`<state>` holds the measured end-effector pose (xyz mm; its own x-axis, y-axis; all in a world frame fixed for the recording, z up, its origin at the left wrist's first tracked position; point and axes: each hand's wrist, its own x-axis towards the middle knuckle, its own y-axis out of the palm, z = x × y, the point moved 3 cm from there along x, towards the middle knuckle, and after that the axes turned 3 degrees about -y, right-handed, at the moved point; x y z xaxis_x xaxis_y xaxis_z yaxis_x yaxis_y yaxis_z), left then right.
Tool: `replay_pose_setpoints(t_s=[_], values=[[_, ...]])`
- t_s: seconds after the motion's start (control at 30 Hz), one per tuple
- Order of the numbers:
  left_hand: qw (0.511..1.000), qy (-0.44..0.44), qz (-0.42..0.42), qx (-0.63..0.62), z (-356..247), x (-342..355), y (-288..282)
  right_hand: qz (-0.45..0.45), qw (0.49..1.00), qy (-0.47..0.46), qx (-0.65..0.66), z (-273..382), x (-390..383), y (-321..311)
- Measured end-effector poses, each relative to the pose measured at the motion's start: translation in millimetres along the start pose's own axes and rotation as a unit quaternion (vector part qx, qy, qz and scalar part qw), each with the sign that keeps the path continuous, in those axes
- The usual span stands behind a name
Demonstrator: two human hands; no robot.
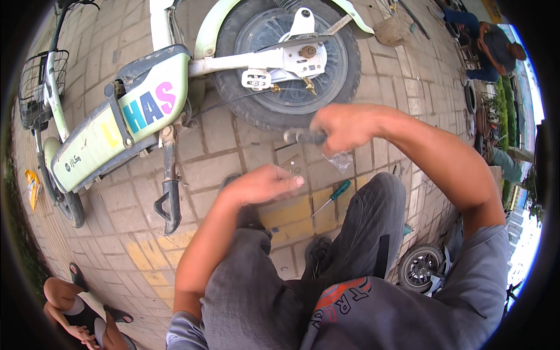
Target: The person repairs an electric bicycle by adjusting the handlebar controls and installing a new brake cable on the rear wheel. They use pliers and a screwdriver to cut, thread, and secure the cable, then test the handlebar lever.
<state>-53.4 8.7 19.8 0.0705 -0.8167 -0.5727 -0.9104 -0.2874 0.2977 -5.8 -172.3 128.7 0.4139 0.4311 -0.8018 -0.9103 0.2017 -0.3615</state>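
Grey tool (303, 137), blurred, pokes leftward from my right grip (350, 127), whose fingers are curled tightly around it, near the rear wheel (345, 87) of a pale green electric bike (125, 125). Clear plastic (340, 161) shows just under that fist. My left grip (262, 184) hovers in front of my knees, thumb out; blur hides whether it is spread or pressed together. A green-handled screwdriver (340, 191) lies on the paving (204, 151) beside my right knee (382, 201).
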Motion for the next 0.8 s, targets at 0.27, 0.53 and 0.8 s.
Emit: replay_pose_setpoints(t_s=[0.27, 0.53, 0.8], values=[[0.910, 0.095, -0.186, -0.359, 2.3, 13.1, -16.3, -0.162, 0.941, 0.028, 0.295, -5.5, 5.9, 66.0], [0.937, 0.104, -0.264, -0.201, -32.9, 17.2, -10.1, -0.499, 0.858, 0.055, 0.106, -6.8, 19.0, 113.2], [0.946, 0.090, -0.279, -0.136, -26.7, 21.7, 0.9, -0.291, 0.888, 0.063, 0.349, -15.5, 11.5, 116.3]])
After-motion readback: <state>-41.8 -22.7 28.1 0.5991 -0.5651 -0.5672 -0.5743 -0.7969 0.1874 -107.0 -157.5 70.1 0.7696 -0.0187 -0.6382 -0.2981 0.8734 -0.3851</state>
